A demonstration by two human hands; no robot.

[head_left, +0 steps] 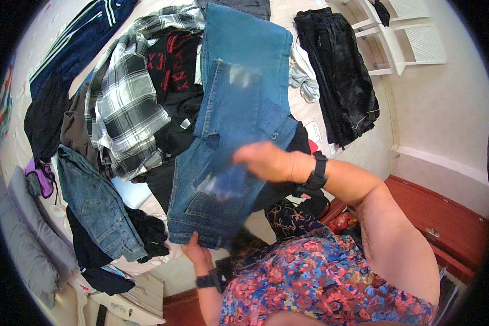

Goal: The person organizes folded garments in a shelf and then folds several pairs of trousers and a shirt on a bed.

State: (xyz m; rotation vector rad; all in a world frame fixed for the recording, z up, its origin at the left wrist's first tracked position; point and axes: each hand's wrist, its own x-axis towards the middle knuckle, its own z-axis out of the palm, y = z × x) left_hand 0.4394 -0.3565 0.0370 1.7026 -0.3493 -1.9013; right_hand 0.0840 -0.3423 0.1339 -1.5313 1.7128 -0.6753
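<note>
I have the left hand [200, 255] pinching the waistband of the torn blue jeans [200, 171], thumb on top. The right hand [273, 164] blurs over the denim; I can't tell whether it grips. The jeans lie partly over folded teal trousers [247, 35]. To their left I see a plaid shirt [127, 103]; to the right, black trousers [337, 76].

at the right, a plain cream-coloured wall [456, 98] is evenly lit. in its upper part, a white shelf unit with lattice panels [418, 46] is seen. below, a red-brown wooden panel [434, 201] is fitted with metal hardware. pale cream wooden furniture [146, 296] is glimpsed at lower left.
</note>
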